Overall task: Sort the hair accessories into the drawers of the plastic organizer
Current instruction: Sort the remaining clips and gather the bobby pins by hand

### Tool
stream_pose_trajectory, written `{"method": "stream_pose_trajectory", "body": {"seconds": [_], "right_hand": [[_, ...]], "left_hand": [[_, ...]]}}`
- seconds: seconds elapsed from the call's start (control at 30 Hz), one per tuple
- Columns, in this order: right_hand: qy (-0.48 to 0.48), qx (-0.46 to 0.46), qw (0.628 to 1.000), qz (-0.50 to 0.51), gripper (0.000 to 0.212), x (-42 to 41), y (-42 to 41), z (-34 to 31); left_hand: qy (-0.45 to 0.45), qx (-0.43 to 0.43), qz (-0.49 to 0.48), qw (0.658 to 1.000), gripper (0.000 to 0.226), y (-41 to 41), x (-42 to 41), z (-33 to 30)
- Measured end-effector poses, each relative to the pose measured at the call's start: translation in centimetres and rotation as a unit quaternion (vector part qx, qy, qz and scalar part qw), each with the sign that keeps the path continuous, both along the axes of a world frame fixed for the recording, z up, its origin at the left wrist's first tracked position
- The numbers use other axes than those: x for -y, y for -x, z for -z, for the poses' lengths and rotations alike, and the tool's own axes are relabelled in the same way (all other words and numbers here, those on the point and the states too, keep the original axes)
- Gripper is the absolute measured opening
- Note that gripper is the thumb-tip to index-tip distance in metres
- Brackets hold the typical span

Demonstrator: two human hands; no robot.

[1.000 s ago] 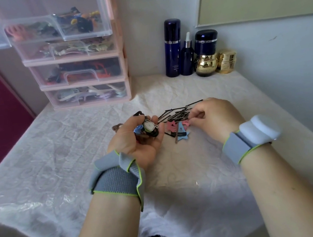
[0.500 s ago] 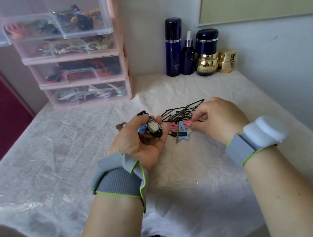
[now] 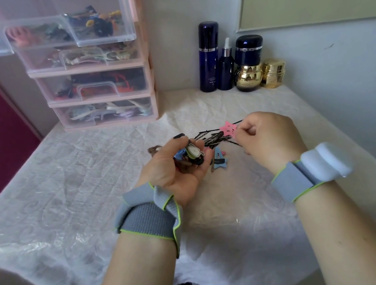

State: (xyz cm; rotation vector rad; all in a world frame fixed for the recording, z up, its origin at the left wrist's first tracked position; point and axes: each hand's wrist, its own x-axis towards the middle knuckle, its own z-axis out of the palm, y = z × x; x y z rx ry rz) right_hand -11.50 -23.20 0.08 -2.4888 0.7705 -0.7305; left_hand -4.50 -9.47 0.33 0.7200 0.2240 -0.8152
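My left hand (image 3: 173,168) is palm up at the table's middle, cupped around a small bunch of hair clips (image 3: 190,155), one with a white animal face. My right hand (image 3: 266,138) pinches a pink star clip (image 3: 228,130) and holds it just above a pile of black bobby pins (image 3: 212,138). A blue star clip (image 3: 219,162) lies on the cloth between my hands. The pink plastic organizer (image 3: 149,75) stands at the back left with its top drawer (image 3: 72,30) pulled out, and all its drawers hold accessories.
Two dark blue bottles (image 3: 209,55), a dark jar and gold jars (image 3: 272,72) stand against the back wall on the right. A white crinkled cloth (image 3: 68,182) covers the table. A brown hair tie (image 3: 154,149) lies behind my left hand.
My right hand has lifted the pink star clip off the cloth, away from the blue star clip. My left hand stays cupped around its clips.
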Motion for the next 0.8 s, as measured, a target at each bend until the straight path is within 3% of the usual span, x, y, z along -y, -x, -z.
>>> {"method": "stream_pose_trajectory", "body": {"seconds": [0.17, 0.3, 0.4, 0.57, 0.67, 0.8], "right_hand": [[-0.017, 0.093, 0.994, -0.052, 0.01, -2.3, -0.6, -0.6], [-0.063, 0.097, 0.981, -0.155, 0.003, -3.4, -0.9, -0.5], [-0.118, 0.083, 0.968, -0.206, 0.013, -3.4, -0.6, -0.5], [-0.137, 0.121, 0.971, -0.153, 0.009, -2.3, -0.4, -0.3], [-0.088, 0.04, 0.992, -0.078, 0.008, -1.3, -0.4, 0.2], [-0.042, -0.122, 0.99, -0.06, 0.026, -1.3, -0.6, 0.9]], "left_hand": [[0.009, 0.021, 0.021, 1.0, 0.011, 0.5, 0.4, 0.1], [0.015, 0.04, 0.027, 0.999, 0.012, 0.3, 0.4, 0.1], [0.008, 0.026, 0.024, 0.999, 0.009, 0.0, 0.1, 0.2], [0.015, -0.009, -0.004, 1.0, 0.01, -0.3, -0.2, 0.0], [0.014, -0.013, -0.004, 1.0, 0.012, -0.4, -0.4, -0.1], [0.013, -0.013, -0.002, 1.0, 0.014, -0.5, -0.5, -0.1]]}}
